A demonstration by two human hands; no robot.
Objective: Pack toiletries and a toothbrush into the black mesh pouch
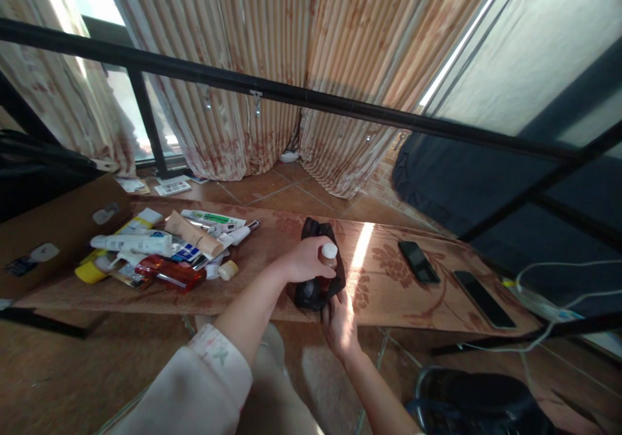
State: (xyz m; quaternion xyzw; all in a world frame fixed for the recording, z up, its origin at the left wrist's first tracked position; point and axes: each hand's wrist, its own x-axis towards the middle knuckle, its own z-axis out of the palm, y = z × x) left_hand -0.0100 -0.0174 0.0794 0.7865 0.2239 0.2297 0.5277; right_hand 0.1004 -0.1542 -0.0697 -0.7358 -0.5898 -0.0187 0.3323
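Note:
A black pouch (307,295) stands with its top open on the cloth-covered bench (272,227), in front of my body. My left hand (307,260) reaches over it, fingers closed round a small bottle with a white cap (329,251). The bottle is upright at the pouch's opening, and its lower part is hidden. My right hand (340,321) grips the near right edge of the pouch from below, its fingertips partly out of sight. Left of the pouch lies a pile of tubes and bottles, with a red bottle (171,273) and a beige tube (194,233) among them.
Two dark phones (418,262) lie on the bench's right part, near a white cable (549,325). A cardboard box (63,227) borders the pile at left. A black metal rail (282,90) crosses behind the bench, before striped curtains (262,26). A dark bag (481,399) is at lower right.

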